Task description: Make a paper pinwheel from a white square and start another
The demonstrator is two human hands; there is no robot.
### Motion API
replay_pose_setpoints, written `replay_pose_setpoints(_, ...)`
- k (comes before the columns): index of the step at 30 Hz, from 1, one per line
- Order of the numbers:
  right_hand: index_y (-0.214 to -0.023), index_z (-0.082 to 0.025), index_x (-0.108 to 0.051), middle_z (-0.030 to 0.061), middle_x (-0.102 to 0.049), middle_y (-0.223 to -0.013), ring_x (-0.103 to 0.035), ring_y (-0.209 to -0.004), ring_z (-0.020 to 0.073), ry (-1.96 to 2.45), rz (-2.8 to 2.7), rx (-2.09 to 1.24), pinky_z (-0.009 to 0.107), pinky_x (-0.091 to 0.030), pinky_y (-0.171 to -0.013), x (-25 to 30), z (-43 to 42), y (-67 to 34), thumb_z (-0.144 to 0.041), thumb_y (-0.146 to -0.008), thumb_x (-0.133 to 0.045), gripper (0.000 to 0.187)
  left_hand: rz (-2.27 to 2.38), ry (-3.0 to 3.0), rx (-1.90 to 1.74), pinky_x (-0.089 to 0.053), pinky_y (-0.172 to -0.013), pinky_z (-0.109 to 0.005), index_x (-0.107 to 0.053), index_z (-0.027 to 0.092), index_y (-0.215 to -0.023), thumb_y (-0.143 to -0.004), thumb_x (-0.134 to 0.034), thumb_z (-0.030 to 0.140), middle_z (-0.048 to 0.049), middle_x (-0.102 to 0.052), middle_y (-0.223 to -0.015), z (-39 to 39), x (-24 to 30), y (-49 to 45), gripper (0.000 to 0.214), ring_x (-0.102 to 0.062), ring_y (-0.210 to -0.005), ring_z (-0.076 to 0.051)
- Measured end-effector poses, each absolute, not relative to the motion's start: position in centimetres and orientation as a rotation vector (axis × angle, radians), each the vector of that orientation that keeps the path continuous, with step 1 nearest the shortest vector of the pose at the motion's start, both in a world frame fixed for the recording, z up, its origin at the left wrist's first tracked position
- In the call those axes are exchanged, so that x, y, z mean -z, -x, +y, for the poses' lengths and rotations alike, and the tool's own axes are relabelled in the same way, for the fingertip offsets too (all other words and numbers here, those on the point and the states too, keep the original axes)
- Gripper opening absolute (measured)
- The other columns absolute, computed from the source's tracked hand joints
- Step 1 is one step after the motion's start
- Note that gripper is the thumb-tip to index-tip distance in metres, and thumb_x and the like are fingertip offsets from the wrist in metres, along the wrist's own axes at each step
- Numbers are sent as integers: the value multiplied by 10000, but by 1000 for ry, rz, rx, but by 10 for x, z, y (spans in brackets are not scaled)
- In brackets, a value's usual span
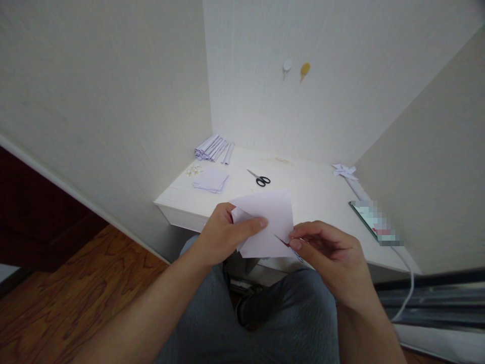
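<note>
I hold a white paper sheet (265, 242) above my lap, in front of the desk's near edge. My left hand (227, 235) is closed on its left side, thumb flat on top and fingers underneath. At the right edge, my right hand (328, 253) pinches the sheet between thumb and fingertips. A thin dark slit runs inward from that edge, beside the right fingertips. Black-handled scissors (261, 180) lie on the desk beyond the paper, touched by neither hand. Left of them is a small stack of white paper squares (211, 180).
Rolled or folded paper strips (212, 148) are piled at the desk's back left, near small pale pieces (194, 171). A folded paper star shape (344, 171) and a partly blurred phone-like device (373, 222) lie at right. Walls enclose the white desk (303, 187).
</note>
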State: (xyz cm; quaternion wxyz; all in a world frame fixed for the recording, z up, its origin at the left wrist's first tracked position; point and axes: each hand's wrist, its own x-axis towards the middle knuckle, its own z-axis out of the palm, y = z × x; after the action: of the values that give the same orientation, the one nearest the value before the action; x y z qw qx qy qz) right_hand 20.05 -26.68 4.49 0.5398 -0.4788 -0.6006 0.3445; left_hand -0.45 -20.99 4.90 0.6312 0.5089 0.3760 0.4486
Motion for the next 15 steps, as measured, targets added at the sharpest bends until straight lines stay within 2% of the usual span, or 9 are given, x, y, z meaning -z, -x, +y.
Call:
replay_pose_setpoints(7, -828, -218, -775, 33, -748, -747, -676, -646, 136, 1183, -1375, -778, 207, -546, -563, -45, -266, -198, -255, -779, -829, 82, 896, -1176, -1060, -554, -671, -317, -781, 124, -859, -689, -847, 366, -80, -783, -846, -211, -49, 3, 302, -685, -717, -213)
replay_pose_setpoints(15, -833, -214, -763, 38, -740, -747, -669, -656, 147, 1209, -1326, -777, 227, -549, -568, -42, -264, -198, -283, -768, -844, 125, 866, -1201, -1051, -556, -677, -311, -788, 134, -861, -729, -825, 391, -78, -786, -856, -211, -45, 3, 291, -696, -738, -218)
